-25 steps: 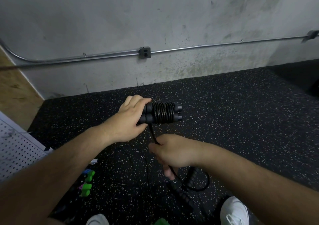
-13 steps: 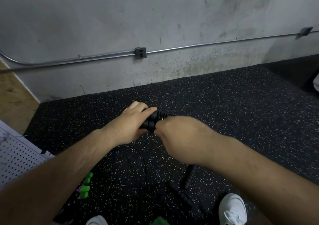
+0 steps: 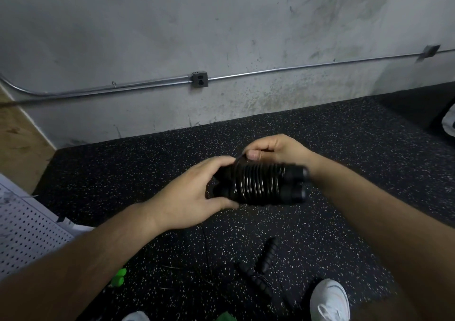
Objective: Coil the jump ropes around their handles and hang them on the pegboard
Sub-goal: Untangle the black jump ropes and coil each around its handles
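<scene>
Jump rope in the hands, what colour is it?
Black. The jump rope, handles and coiled cord alike, shows best in the head view.

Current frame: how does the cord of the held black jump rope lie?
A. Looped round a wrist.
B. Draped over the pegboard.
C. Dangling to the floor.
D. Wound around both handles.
D: the cord sits in tight turns around the paired black handles, which the left hand grips at one end while the right hand pinches the cord above the coil.

Hands: left hand (image 3: pixel 194 197) and right hand (image 3: pixel 278 148) bare; right thumbnail short.
Forearms (image 3: pixel 73 259): bare throughout.
Feet: white lace-up sneaker (image 3: pixel 330 301); second white shoe toe (image 3: pixel 136 317), mostly cropped.
</scene>
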A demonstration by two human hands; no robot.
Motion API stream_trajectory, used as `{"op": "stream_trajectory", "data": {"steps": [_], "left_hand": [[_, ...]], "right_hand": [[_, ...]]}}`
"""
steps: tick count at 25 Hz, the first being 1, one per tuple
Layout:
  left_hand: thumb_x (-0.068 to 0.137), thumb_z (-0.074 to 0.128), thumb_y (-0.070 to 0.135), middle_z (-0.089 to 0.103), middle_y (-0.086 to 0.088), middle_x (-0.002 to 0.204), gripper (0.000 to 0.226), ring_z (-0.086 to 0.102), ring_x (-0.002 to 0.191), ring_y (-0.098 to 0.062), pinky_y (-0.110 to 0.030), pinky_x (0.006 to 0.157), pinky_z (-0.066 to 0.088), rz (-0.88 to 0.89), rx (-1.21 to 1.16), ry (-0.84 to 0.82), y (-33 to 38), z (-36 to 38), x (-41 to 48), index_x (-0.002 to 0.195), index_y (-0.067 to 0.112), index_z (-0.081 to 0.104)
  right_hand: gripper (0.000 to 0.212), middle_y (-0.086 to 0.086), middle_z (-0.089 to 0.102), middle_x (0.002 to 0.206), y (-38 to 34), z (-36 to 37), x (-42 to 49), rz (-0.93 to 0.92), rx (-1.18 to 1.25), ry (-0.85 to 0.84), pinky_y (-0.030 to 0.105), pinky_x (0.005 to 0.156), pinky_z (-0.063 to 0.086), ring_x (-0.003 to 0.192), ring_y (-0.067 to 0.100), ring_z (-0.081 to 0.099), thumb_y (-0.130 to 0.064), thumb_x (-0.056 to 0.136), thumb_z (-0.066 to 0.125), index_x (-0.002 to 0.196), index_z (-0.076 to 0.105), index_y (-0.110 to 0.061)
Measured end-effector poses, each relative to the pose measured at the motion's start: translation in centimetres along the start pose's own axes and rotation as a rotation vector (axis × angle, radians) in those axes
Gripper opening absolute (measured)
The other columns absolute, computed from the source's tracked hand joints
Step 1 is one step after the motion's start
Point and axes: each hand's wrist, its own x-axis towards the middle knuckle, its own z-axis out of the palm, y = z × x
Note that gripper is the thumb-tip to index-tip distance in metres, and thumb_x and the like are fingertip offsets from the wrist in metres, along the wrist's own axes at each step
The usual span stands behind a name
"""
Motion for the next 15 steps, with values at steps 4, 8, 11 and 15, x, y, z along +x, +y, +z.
{"op": "stream_trajectory", "data": {"steps": [4,8,11,15], "left_hand": [[0.079,0.079,0.042,0.055,0.018,0.14,0.081,0.049,0.136,-0.003,-0.037,0.12,0.032,-0.106,-0.344,0.197,-0.6,0.0,0.3,0.148,0.039,0.036],[0.081,0.073,0.052,0.061,0.005,0.131,0.054,0.058,0.126,-0.012,-0.046,0.114,0.041,-0.16,-0.383,0.29,-1.9,-0.5,1.0,0.132,0.042,0.056],[0.083,0.078,0.042,0.06,0.004,0.134,0.066,0.059,0.124,-0.011,-0.039,0.113,0.043,-0.198,-0.457,0.301,-2.1,-1.0,1.0,0.138,0.033,0.044],[0.088,0.076,0.028,0.064,-0.007,0.122,0.063,0.065,0.115,-0.014,-0.038,0.105,0.049,-0.189,-0.451,0.309,-2.2,-1.6,0.8,0.127,0.057,0.036]], "right_hand": [[0.025,0.002,0.062,0.073,-0.9,4.3,0.1,0.152,-0.092,0.0,0.026,0.057,0.049,0.059,0.01,0.055,-0.007,0.103,0.047,0.084,0.061,-0.016],[0.03,0.0,0.056,0.061,-2.0,7.1,1.2,0.128,-0.021,0.122,0.042,0.055,0.05,0.053,0.015,0.052,-0.016,0.104,0.041,0.079,0.059,-0.014],[0.026,-0.001,0.056,0.06,-2.3,7.6,1.4,0.136,-0.031,0.138,0.042,0.055,0.05,0.052,0.016,0.053,-0.015,0.102,0.043,0.094,0.066,-0.005],[0.022,0.002,0.064,0.066,-3.2,8.0,1.2,0.091,-0.055,0.202,0.051,0.059,0.055,0.06,0.033,0.063,-0.012,0.098,0.049,0.092,0.07,-0.011]]}}
